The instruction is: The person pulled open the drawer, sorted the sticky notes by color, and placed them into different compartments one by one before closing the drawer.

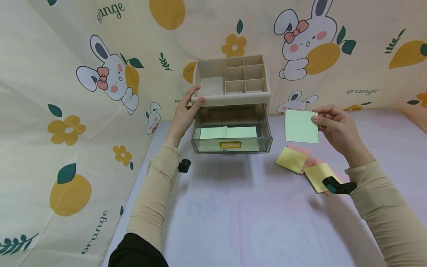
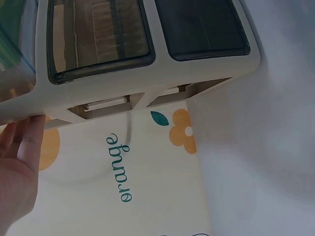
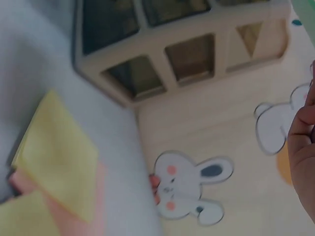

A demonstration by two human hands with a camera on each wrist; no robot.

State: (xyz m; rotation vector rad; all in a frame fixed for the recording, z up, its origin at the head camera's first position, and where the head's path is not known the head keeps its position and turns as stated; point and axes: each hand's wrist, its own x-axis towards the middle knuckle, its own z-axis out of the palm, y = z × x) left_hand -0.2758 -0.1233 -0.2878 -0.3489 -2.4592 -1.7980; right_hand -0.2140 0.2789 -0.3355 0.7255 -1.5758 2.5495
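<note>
In the head view a white desk organizer point(image 1: 230, 99) stands against the back, its clear top drawer point(image 1: 263, 144) pulled out. Two stacks of green sticky notes point(image 1: 213, 132) lie side by side in that drawer. My left hand point(image 1: 185, 115) grips the organizer's upper left corner, thumb at the front edge and fingers along the side. To the right of the drawer, my right hand point(image 1: 338, 128) pinches a green sticky note pad point(image 1: 301, 127) by its right edge, raised above the table. Only part of that hand shows in the right wrist view.
Yellow sticky notes point(image 1: 291, 159) and pink sticky notes point(image 1: 310, 161) lie overlapping on the table point(image 1: 240, 222) below my right hand. Open compartments point(image 1: 235, 74) form the organizer's top. A patterned cloth point(image 1: 116, 148) with rabbits and oranges hangs behind and at left.
</note>
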